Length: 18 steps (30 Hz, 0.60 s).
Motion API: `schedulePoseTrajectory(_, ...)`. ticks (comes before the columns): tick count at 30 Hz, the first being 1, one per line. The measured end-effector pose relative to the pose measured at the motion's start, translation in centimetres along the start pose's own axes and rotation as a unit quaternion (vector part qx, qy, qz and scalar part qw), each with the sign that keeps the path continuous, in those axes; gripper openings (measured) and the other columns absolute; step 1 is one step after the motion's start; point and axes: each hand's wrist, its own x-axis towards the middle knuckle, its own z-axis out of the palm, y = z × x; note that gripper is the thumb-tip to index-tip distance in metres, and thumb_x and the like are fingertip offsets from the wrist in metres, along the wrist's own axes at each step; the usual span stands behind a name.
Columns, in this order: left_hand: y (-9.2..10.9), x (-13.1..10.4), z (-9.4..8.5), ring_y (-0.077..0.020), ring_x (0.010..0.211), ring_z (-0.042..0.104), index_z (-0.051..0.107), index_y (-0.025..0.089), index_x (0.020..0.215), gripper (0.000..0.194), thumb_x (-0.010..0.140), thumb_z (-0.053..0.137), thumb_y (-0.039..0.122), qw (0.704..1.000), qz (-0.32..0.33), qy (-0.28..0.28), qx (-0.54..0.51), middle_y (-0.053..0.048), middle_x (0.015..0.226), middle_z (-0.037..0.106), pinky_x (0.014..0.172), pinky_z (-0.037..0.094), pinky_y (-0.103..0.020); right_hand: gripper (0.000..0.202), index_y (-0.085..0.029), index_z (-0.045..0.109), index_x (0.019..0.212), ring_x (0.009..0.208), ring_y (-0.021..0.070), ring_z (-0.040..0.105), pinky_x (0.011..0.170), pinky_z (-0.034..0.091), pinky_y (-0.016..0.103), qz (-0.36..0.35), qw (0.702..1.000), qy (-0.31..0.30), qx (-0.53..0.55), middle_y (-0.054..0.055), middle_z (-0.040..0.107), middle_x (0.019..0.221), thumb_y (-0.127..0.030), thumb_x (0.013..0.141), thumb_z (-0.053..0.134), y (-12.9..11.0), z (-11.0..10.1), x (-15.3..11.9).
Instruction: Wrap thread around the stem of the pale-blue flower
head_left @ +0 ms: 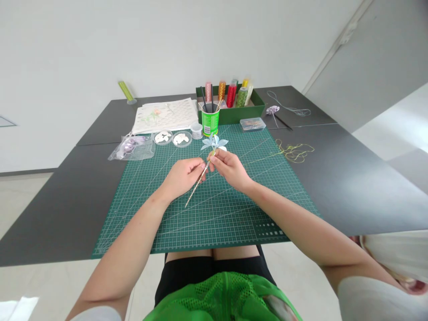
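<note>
Near the middle of the frame, above the mat (pixel 234 214), both hands share a slim stem (pixel 193 192) topped by a pale blue flower (pixel 221 142). The fingers of the right hand (pixel 230 167) are pinched closed on the stem just under the petals, probably to steady the head without crushing it. The fingers of the left hand (pixel 187 176) are also drawn together on the stem, lower down, so the 2 grips likely keep it from swinging or turning. The can (pixel 210 119), the box (pixel 239 117) and 2 dishes (pixel 182 146) stand towards the top of the frame, presumably within reach yet out of the hands' way. The stem's long axis runs diagonally: the flower end points to the upper right, away from the person, and the bare tip to the lower left. Whether that tip touches the mat cannot be told.
</note>
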Motion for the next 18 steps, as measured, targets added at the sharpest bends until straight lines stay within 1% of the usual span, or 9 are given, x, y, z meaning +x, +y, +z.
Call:
schedulePoseTrajectory(2, 0.0, 0.1, -0.2, -0.0137, 0.060, 0.062, 0.063, 0.019, 0.072, 0.034, 0.099, 0.047, 0.032, 1.000, 0.011, -0.011, -0.007, 0.001, 0.066, 0.068, 0.061, 0.046, -0.025, 0.033, -0.020, 0.057, 0.088, 0.055, 0.0071, 0.039, 0.052, 0.031, 0.025, -0.003, 1.000, -0.009, 0.001, -0.005, 0.056, 0.067, -0.051, 0.098, 0.060, -0.2, 0.0, 0.0)
schedulePoseTrajectory(5, 0.1, 0.2, -0.1, -0.0128, 0.058, 0.061, 0.065, 0.018, 0.074, 0.034, 0.099, 0.048, 0.034, 0.999, 0.010, 0.006, -0.040, 0.001, 0.064, 0.066, 0.061, 0.046, -0.024, 0.032, -0.020, 0.056, 0.086, 0.057, 0.0074, 0.041, 0.052, 0.031, 0.025, -0.016, 1.000, 0.008, 0.000, -0.004, 0.057, 0.068, -0.049, 0.099, 0.060, -0.3, 0.0, 0.1)
schedulePoseTrajectory(7, 0.1, 0.3, 0.3, -0.0131, 0.058, 0.062, 0.070, 0.018, 0.082, 0.034, 0.099, 0.049, 0.038, 0.995, -0.007, 0.029, -0.090, 0.000, 0.064, 0.066, 0.060, 0.049, -0.025, 0.032, -0.020, 0.056, 0.087, 0.060, 0.0083, 0.045, 0.052, 0.031, 0.025, -0.024, 0.999, 0.037, -0.005, -0.003, 0.057, 0.068, -0.050, 0.098, 0.060, -0.2, 0.0, 0.1)
schedulePoseTrajectory(9, 0.1, 0.4, 0.8, -0.0146, 0.060, 0.066, 0.074, 0.017, 0.095, 0.035, 0.099, 0.050, 0.042, 0.984, -0.040, 0.052, -0.166, -0.003, 0.071, 0.071, 0.060, 0.054, -0.026, 0.032, -0.020, 0.057, 0.089, 0.062, 0.0093, 0.047, 0.053, 0.032, 0.025, -0.029, 0.997, 0.062, -0.015, -0.003, 0.056, 0.068, -0.050, 0.098, 0.059, -0.1, 0.0, 0.2)
schedulePoseTrajectory(11, 0.0, 0.4, 1.2, -0.0163, 0.065, 0.071, 0.075, 0.015, 0.105, 0.037, 0.096, 0.056, 0.046, 0.969, -0.068, 0.093, -0.218, -0.006, 0.080, 0.076, 0.063, 0.058, -0.028, 0.031, -0.020, 0.057, 0.090, 0.063, 0.0096, 0.048, 0.054, 0.033, 0.026, -0.031, 0.996, 0.076, -0.024, -0.003, 0.056, 0.068, -0.050, 0.098, 0.059, 0.1, 0.1, 0.1)
schedulePoseTrajectory(12, 0.0, 0.4, 1.4, -0.0171, 0.067, 0.072, 0.076, 0.015, 0.106, 0.037, 0.094, 0.060, 0.047, 0.964, -0.076, 0.117, -0.227, -0.007, 0.084, 0.077, 0.065, 0.059, -0.028, 0.031, -0.020, 0.056, 0.090, 0.063, 0.0095, 0.048, 0.054, 0.033, 0.026, -0.030, 0.996, 0.079, -0.025, -0.003, 0.056, 0.068, -0.050, 0.099, 0.058, 0.1, 0.1, 0.1)
schedulePoseTrajectory(14, 0.0, 0.3, 1.7, -0.0182, 0.071, 0.074, 0.078, 0.015, 0.104, 0.037, 0.088, 0.069, 0.048, 0.956, -0.085, 0.157, -0.233, -0.008, 0.087, 0.079, 0.068, 0.060, -0.029, 0.030, -0.020, 0.056, 0.090, 0.062, 0.0093, 0.047, 0.055, 0.033, 0.026, -0.032, 0.996, 0.081, -0.025, -0.003, 0.056, 0.068, -0.049, 0.099, 0.058, 0.2, 0.2, 0.0)
schedulePoseTrajectory(15, 0.0, 0.3, 1.7, -0.0185, 0.072, 0.074, 0.079, 0.016, 0.101, 0.037, 0.086, 0.072, 0.049, 0.953, -0.090, 0.164, -0.238, -0.008, 0.087, 0.079, 0.069, 0.061, -0.029, 0.030, -0.020, 0.055, 0.090, 0.062, 0.0091, 0.047, 0.055, 0.033, 0.026, -0.034, 0.996, 0.081, -0.025, -0.003, 0.056, 0.068, -0.048, 0.099, 0.057, 0.2, 0.3, 0.0)
schedulePoseTrajectory(18, 0.1, 0.3, 1.8, -0.0186, 0.073, 0.074, 0.080, 0.016, 0.092, 0.036, 0.083, 0.075, 0.051, 0.946, -0.103, 0.150, -0.268, -0.009, 0.088, 0.080, 0.069, 0.060, -0.029, 0.030, -0.021, 0.055, 0.090, 0.062, 0.0090, 0.046, 0.055, 0.034, 0.026, -0.039, 0.996, 0.078, -0.029, -0.003, 0.057, 0.069, -0.049, 0.099, 0.057, 0.2, 0.4, -0.1)
